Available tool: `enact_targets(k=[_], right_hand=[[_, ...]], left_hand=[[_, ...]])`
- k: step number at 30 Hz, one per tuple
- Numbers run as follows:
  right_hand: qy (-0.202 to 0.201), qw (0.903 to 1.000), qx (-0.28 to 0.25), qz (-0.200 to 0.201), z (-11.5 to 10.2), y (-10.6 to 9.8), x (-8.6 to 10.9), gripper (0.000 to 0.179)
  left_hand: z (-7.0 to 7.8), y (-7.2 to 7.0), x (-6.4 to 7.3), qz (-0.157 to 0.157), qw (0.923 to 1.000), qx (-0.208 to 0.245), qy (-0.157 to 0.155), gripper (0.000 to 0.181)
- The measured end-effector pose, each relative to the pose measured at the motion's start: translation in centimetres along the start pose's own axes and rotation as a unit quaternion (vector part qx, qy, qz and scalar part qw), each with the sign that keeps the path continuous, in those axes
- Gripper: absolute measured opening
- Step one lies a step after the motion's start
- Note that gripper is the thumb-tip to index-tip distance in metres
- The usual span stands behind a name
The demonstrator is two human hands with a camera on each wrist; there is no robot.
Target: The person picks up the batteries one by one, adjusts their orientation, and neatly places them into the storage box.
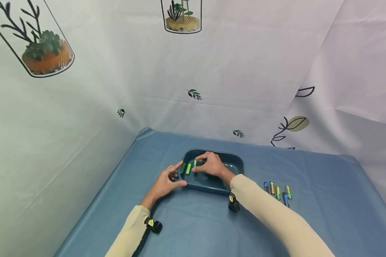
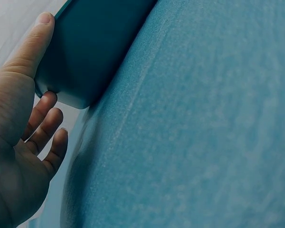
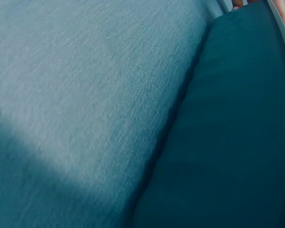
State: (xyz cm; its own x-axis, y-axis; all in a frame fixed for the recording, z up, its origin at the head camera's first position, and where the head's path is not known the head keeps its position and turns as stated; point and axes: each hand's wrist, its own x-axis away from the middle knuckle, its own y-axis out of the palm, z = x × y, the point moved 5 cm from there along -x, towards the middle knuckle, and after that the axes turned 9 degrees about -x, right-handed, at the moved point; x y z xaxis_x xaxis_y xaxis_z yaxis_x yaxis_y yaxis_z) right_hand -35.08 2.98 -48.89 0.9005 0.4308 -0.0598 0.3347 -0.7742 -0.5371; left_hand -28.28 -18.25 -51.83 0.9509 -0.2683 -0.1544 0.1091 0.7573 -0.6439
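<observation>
Because the right hand [image 1: 210, 165] has its green battery [image 1: 194, 163] only by a thumb-and-finger pinch, a small slip could let that round body drop or roll, and it would probably knock against the pair of batteries [image 1: 188, 169] lying just beside it toward nine o'clock. Read as a clock laid over the tray [image 1: 206, 188], with twelve at the far side, all three sit inside at the nine o'clock end. Another likely trouble is the right sleeve [image 1: 267, 201], which passes close to the loose batteries [image 1: 278, 192] on the cloth [image 1: 186, 221] outside at four o'clock; a careless sweep of the forearm could scatter them. A hard push from the left hand [image 1: 164, 182] might also slide the tray and jog what lies in it. As for pose, the right forearm comes in from four o'clock and crosses the near rim, the hand bent over the inside with the thumb and forefinger nearly closed around the battery. Its own wrist view misses the fingertips, so I cannot tell how firm that pinch is. The left forearm rises from seven o'clock; its hand is spread wide at the eight-to-nine corner, thumb against the near wall, forefinger stretched toward the nine o'clock rim, other fingers loosely bent.
</observation>
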Motion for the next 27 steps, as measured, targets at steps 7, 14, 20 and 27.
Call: enact_targets(k=[7,14,20,27], right_hand=[[-0.003,0.9999,0.010,-0.004,0.0,0.8,-0.1,0.047],[0.012,0.9998,0.009,-0.013,0.3,1.3,-0.2,0.047],[0.020,0.9996,0.012,-0.014,0.5,1.6,-0.2,0.048],[0.025,0.9995,0.014,-0.010,0.8,1.6,-0.1,0.047]], left_hand=[[0.0,0.0,0.0,0.002,1.0000,-0.001,0.007,0.082],[0.0,0.0,0.2,0.003,1.0000,0.000,0.007,0.083],[0.0,0.0,0.2,0.008,1.0000,-0.001,0.003,0.083],[0.1,0.2,0.1,0.013,0.9999,-0.004,0.006,0.082]])
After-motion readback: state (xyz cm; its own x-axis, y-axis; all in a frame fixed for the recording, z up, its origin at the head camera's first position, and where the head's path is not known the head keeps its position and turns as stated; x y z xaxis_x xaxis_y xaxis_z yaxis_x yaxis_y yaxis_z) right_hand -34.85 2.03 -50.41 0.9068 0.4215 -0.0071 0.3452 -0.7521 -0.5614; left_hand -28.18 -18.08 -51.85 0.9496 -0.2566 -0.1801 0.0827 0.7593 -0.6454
